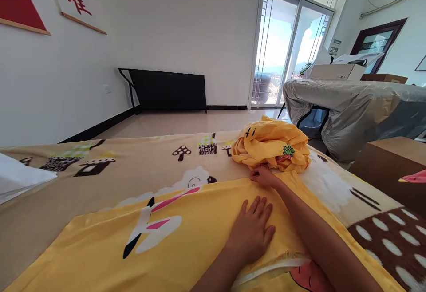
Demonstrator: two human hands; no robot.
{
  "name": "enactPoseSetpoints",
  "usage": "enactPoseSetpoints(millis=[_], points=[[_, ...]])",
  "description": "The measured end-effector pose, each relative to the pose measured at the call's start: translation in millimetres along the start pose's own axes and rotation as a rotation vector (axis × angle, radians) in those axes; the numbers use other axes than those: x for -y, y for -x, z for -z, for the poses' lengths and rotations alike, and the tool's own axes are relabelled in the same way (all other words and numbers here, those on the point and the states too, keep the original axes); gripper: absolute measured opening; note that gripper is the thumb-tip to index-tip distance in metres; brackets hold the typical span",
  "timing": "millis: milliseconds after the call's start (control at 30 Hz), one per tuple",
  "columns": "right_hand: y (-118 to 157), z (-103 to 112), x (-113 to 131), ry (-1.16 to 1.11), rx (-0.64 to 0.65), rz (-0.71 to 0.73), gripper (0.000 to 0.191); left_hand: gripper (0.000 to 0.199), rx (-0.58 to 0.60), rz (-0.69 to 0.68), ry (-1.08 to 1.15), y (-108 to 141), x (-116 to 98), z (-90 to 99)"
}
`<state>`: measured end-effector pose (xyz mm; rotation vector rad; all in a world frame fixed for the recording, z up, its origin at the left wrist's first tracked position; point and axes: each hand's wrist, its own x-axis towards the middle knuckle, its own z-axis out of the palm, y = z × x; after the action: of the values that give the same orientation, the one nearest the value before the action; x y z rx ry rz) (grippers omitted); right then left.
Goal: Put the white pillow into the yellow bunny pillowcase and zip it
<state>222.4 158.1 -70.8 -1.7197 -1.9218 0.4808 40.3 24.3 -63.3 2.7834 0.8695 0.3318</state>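
Note:
A yellow cloth (206,234) with a white rabbit-ear print lies spread over the patterned blanket. My left hand (251,230) rests flat on it, fingers apart. Farther up, my right hand (264,177) has its fingers curled and pinched at the cloth's far edge; the fingertips are partly hidden. Just beyond that hand sits a bunched orange-yellow cloth (269,139) with a green leaf print. Below my right forearm, a pale seam or opening edge (269,272) of the spread cloth shows beside a pink printed patch.
Under everything lies a beige blanket (133,163) with sheep and mushroom prints. White material (23,179) is at the left edge. A cardboard box (386,167) and a plastic-covered table (349,101) stand on the right. A black folded frame (169,90) leans against the back wall.

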Motion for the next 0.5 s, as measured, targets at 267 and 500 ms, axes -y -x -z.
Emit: enactPoseSetpoints(millis=[267,500], points=[[-4.3,-5.6,2.1,0.014,-0.044,-0.045,0.009,0.05,0.077,-0.207,0.012,10.6,-39.8,18.5],[-5.5,4.2,4.8,-0.03,-0.068,-0.051,0.016,0.023,0.069,-0.246,-0.234,10.7,-50.4,3.0]])
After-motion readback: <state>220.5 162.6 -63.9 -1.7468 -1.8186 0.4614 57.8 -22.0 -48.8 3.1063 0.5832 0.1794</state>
